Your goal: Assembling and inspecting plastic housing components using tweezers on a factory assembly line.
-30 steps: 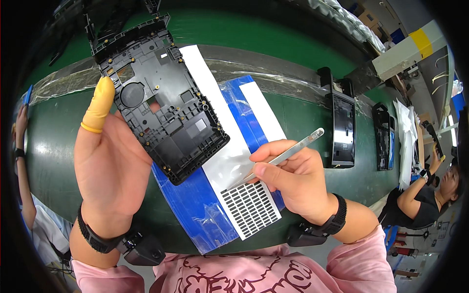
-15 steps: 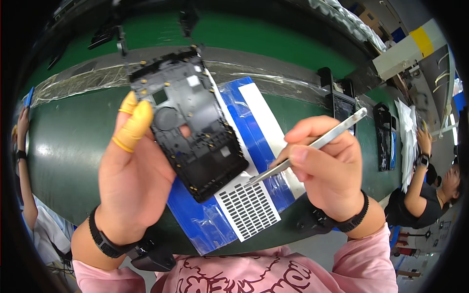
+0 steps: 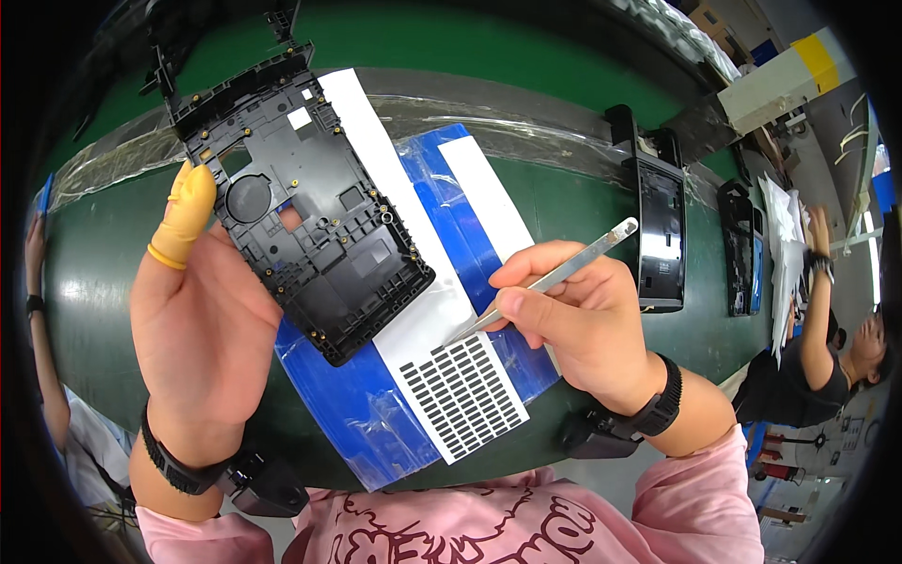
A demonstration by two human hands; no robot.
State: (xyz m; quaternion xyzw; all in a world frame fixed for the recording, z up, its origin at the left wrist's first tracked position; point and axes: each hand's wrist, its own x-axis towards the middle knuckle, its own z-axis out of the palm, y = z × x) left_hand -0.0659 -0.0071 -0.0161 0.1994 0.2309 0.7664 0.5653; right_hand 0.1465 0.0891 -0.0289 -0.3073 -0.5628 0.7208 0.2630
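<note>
My left hand (image 3: 202, 320), with yellow finger cots on, grips a black plastic device housing (image 3: 334, 202) by its left edge. The housing is tilted and shows its inner side, with ribs, small brass inserts and a round recess. My right hand (image 3: 587, 324) pinches metal tweezers (image 3: 578, 263) like a pen. Their tips point down at the top rows of a white sheet of small black stickers (image 3: 467, 399); whether they touch a sticker I cannot tell. Part of the sheet's upper stretch lies behind the housing.
Beneath the sheet is a blue, tape-covered pad (image 3: 343, 418) with a white strip (image 3: 484, 193) on the green table (image 3: 103, 282). To the right stand more black housings (image 3: 662, 235) and white bags (image 3: 780, 254). Other people are at both sides, one arm (image 3: 817, 291) at the right.
My left hand has shifted the housing up and to the left, uncovering more of the white sheet. My right hand and the tweezers have moved somewhat left.
</note>
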